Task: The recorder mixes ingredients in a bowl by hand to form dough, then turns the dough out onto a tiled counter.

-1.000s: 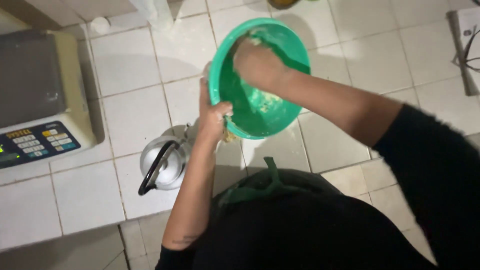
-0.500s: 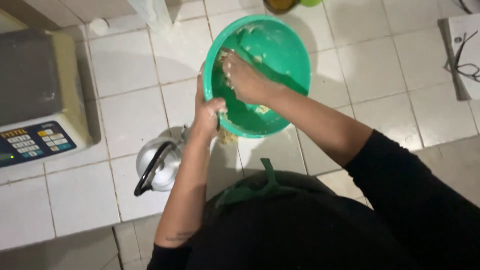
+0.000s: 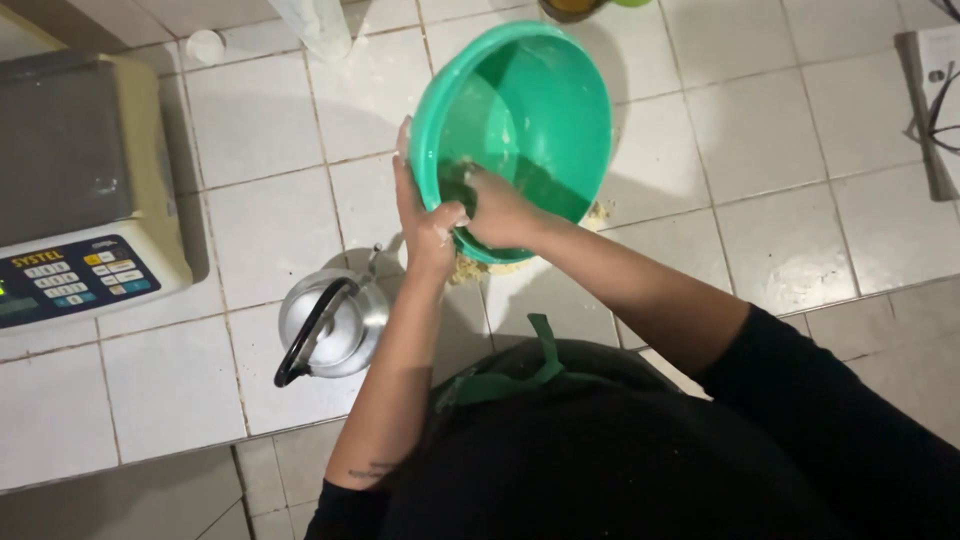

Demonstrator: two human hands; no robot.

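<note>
A green plastic bowl [image 3: 530, 100] is tilted toward me on a white tiled counter. My left hand [image 3: 425, 215] grips its near left rim, thumb over the edge. Inside the bowl, low near the rim, my right hand [image 3: 495, 210] has its fingers curled in pale dough. A patch of yellowish dough [image 3: 470, 268] lies on the tiles under the bowl's near edge. The bowl's inner wall is smeared and mostly bare.
A metal kettle [image 3: 330, 325] with a black handle stands just left of my left forearm. A beige weighing scale [image 3: 80, 200] with a keypad sits at far left. A white cap [image 3: 206, 45] and a clear container [image 3: 315, 25] are at the back; papers [image 3: 935, 110] at right.
The bowl has tipped further toward me. My right hand has slid from the middle of the bowl down to its near rim, dragging dough along. My left hand keeps its grip on the rim.
</note>
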